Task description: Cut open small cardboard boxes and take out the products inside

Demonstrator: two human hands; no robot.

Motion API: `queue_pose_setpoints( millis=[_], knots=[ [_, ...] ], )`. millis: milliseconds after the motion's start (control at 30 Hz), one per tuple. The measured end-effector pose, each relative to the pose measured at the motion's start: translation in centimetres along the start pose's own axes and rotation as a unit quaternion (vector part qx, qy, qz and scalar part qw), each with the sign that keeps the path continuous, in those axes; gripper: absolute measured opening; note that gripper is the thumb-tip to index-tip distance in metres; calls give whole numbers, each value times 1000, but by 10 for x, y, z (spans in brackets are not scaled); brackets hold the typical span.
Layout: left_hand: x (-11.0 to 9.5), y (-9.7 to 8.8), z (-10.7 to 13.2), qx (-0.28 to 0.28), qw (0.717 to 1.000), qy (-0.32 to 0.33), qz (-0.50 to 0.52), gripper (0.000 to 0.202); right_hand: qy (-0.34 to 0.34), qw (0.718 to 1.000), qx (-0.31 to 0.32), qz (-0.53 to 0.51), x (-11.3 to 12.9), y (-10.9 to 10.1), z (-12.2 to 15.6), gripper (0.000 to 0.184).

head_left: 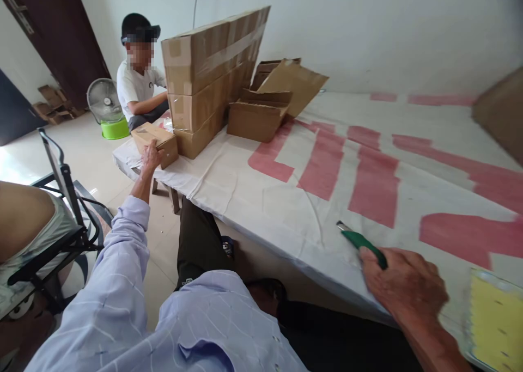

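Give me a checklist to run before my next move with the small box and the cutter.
1. Left hand on small box: ok, fingers on its near edge; grip firmness cannot tell.
2. Small box supported: ok, on the table, at its corner.
3. Right hand holding green cutter: ok, tip pointing away from me.
4. Blade retracted: cannot tell.
5. Gap to stack of taped boxes: cannot tell, close beside.
6. Seated person clear of the small box: ok, hands off it.
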State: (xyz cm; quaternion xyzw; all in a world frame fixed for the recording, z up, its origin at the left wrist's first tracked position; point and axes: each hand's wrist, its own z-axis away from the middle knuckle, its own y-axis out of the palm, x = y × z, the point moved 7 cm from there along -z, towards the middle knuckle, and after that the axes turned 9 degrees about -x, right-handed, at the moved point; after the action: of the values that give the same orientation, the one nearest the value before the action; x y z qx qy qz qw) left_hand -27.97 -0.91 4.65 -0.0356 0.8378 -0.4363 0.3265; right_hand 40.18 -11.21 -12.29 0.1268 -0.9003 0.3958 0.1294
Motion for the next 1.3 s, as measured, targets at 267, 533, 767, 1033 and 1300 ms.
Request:
queue_pose_setpoints(
  millis=[267, 533, 767, 1033, 1300],
  knots=[
    [-36, 10, 80, 27, 996, 71, -36, 47, 9, 1000, 2, -19, -6, 2, 1, 29],
    [-52, -18, 89, -43, 994, 103, -15, 63, 24, 1000, 3, -15, -8, 0, 1, 30],
    [-15, -15, 10, 11, 996, 21, 84, 59, 5, 1000, -5, -3, -4, 2, 2, 33],
    [15, -10, 6, 8, 994, -22, 105, 58, 7, 1000, 1, 12, -7, 6, 2, 31],
    [25, -9, -8, 29, 983, -56, 175, 51, 15, 1000, 3, 11, -3, 6, -2, 24]
  ],
)
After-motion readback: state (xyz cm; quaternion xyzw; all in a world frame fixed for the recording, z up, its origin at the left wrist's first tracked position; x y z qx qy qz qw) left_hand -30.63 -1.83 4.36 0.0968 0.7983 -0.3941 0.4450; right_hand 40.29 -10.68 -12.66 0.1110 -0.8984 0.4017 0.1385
